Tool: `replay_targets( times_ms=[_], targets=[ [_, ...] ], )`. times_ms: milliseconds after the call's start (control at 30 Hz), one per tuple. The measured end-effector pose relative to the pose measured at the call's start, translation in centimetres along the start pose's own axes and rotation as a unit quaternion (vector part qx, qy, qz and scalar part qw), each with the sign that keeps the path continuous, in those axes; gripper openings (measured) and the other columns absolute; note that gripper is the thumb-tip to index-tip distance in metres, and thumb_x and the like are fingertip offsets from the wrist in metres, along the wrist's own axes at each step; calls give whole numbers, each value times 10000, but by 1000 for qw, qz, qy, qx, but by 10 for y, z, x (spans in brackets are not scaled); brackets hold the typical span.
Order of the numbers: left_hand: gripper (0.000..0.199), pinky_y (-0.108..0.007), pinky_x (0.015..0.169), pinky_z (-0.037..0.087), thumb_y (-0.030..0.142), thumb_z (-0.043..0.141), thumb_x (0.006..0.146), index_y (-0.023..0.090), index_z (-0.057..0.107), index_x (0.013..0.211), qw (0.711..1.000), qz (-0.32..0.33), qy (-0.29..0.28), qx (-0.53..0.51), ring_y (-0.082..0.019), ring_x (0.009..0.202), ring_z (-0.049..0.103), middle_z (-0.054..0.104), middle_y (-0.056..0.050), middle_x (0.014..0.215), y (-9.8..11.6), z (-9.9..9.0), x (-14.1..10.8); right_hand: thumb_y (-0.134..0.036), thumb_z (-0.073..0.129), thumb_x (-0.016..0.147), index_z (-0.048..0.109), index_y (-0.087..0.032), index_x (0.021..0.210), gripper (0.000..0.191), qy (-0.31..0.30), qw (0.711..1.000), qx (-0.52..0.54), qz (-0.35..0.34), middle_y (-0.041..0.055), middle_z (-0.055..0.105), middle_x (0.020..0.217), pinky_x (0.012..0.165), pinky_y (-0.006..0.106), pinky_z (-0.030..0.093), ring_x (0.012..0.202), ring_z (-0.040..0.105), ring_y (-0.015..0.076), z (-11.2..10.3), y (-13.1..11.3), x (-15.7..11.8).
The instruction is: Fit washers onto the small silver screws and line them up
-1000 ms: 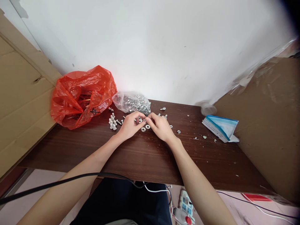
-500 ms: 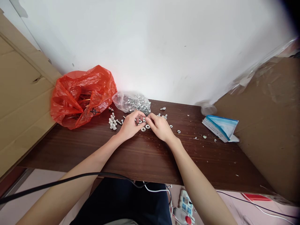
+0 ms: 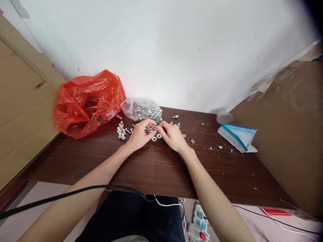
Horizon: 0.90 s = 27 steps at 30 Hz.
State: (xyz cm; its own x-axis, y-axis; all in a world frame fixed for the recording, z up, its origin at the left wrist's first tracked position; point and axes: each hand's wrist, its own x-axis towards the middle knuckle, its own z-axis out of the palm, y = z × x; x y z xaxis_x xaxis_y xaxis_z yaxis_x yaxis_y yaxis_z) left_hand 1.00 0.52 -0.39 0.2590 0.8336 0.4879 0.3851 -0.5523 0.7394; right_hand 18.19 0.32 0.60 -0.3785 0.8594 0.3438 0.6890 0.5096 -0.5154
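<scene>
My left hand and my right hand meet over the middle of the table, fingertips nearly touching. Between them is a small silver bolt, mostly covered by the fingers, pinched from both sides. Whether a nut or washer sits on it I cannot make out. Just below the fingertips lie two flat washers, one nearer and one farther right. A group of bolts stands on their heads left of my left hand. Beyond my right hand lie a few more bolts and loose nuts.
A clear bag of fasteners lies against the wall, beside a red plastic bag. At right are a blue-and-white packet and a clear round container. Cardboard flanks the dark wooden table. A black cable crosses in front.
The fingertips have shifted very slightly around the small bolt, which now shows a little less. Both arms and everything else stay in place.
</scene>
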Motion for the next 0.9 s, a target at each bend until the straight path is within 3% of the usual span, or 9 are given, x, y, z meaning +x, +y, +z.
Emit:
replay_targets(
  times_ms=[400, 633, 900],
  targets=[
    [131, -186, 532, 390, 188, 606, 790, 168, 594, 919, 1000, 8, 9, -2, -79, 599, 460, 539, 21, 722, -3, 1, 0, -388, 406, 956, 528, -203, 846, 247, -5, 1000, 23, -13, -9, 551, 646, 590, 241, 313, 577, 481, 139, -2, -1, -1],
    [223, -187, 527, 386, 175, 594, 783, 173, 535, 998, 999, 4, 10, -32, -81, 596, 478, 536, 28, 711, -4, 1, 0, -377, 407, 954, 555, -201, 890, 238, -9, 1000, 23, -18, -8, 561, 646, 587, 242, 315, 575, 490, 142, -1, -1, -1],
    [167, -182, 531, 386, 157, 584, 777, 170, 544, 939, 999, 9, -1, -32, -73, 592, 470, 509, 37, 695, -3, 1, -1, -366, 406, 954, 545, -210, 884, 220, -16, 999, 22, -19, -15, 562, 647, 603, 240, 327, 580, 492, 139, -1, 0, -1]
  ],
)
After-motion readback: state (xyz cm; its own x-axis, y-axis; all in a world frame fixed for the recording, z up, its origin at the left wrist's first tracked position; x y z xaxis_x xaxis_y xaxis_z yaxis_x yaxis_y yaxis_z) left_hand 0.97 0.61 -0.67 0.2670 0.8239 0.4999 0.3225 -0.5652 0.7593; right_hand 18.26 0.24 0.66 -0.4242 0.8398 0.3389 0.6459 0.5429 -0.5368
